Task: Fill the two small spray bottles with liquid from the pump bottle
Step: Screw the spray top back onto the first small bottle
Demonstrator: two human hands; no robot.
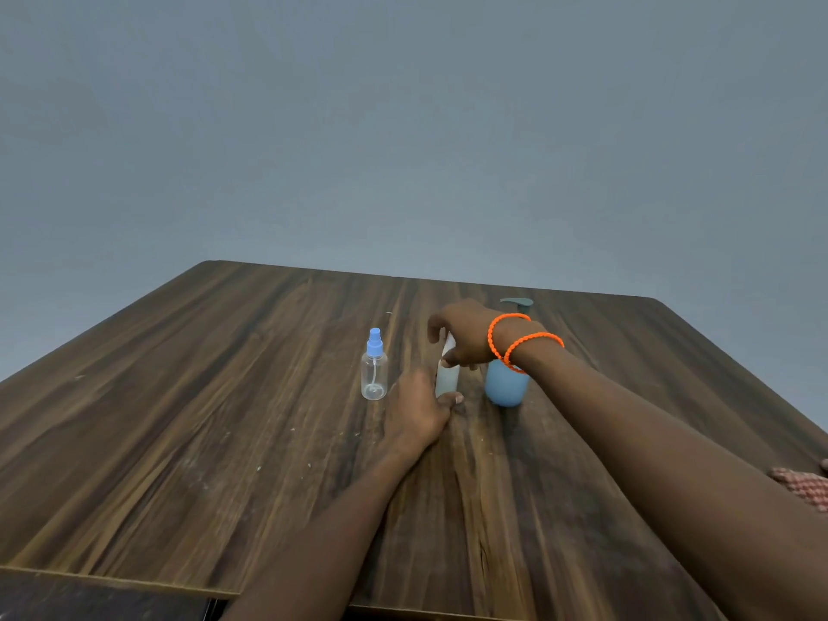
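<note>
A clear small spray bottle (374,376) with a blue spray top stands upright on the wooden table (224,419), left of my hands. A second small spray bottle (447,379), pale and cloudy, stands at the middle. My left hand (419,410) wraps its lower body. My right hand (461,338), with two orange bracelets on the wrist, closes over its white top. Behind my right wrist stands the blue pump bottle (506,385); its grey pump head (516,302) shows above the wrist.
A grey wall rises behind the table's far edge. A patch of pink patterned cloth (802,486) lies at the right edge. A dark lower surface (89,598) sits below the near left table edge.
</note>
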